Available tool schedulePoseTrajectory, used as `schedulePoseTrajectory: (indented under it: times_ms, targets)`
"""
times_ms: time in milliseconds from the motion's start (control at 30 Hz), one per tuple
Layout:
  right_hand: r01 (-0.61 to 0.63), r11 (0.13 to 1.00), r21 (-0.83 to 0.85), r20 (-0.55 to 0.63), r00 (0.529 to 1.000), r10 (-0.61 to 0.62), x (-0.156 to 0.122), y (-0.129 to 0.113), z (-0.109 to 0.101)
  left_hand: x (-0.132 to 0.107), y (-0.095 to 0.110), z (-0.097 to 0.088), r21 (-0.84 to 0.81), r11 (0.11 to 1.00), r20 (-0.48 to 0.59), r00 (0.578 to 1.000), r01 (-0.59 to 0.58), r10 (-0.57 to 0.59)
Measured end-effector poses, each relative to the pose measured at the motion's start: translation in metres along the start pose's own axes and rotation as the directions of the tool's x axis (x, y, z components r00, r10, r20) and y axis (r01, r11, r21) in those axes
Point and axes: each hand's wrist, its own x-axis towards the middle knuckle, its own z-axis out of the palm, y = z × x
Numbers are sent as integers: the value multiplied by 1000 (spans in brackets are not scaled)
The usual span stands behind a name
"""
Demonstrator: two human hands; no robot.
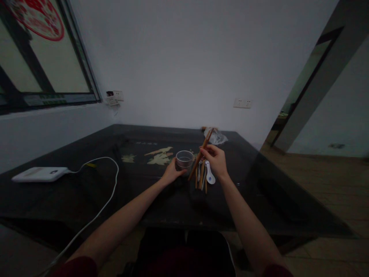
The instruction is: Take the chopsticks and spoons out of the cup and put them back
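Note:
A clear plastic cup (184, 159) stands upright on the dark glass table (150, 200). My left hand (172, 173) is wrapped round its left side. My right hand (216, 161) is closed on wooden chopsticks (201, 154), which it holds slanted in the air just right of the cup's rim. Below that hand several more chopsticks (201, 177) lie on the table beside a white spoon with a blue mark (210, 175).
A white device (40, 174) with a white cable (111, 192) lies at the table's left. A crumpled clear bag (216, 136) sits at the far edge by the wall. Wall sockets (242, 102) are behind. A doorway and wooden floor open to the right.

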Motion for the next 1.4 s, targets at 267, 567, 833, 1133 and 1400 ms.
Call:
schedulePoseTrajectory:
  times_ms: [267, 567, 833, 1133, 1400]
  targets:
    - [203, 978, -49, -90, 974, -207, 52, -31, 5, 1, -3, -3, -126, 991, 54, 997, 54, -48]
    - [35, 937, -346, 175, 984, 27, 73, 38, 47, 2, 5, -4, -138, 988, 99, 993, 75, -62]
    - [-71, 943, -325, 214, 966, 147, 66, 55, 50, 3, 2, -4, -128, 990, 96, 994, 65, -53]
    - [-83, 928, -362, 226, 958, 174, 65, 65, 49, 5, -6, -4, -153, 986, 95, 994, 68, -54]
    - [-69, 891, -449, 281, 935, 214, 74, 66, 49, 2, 7, -5, -179, 980, 115, 991, 85, -65]
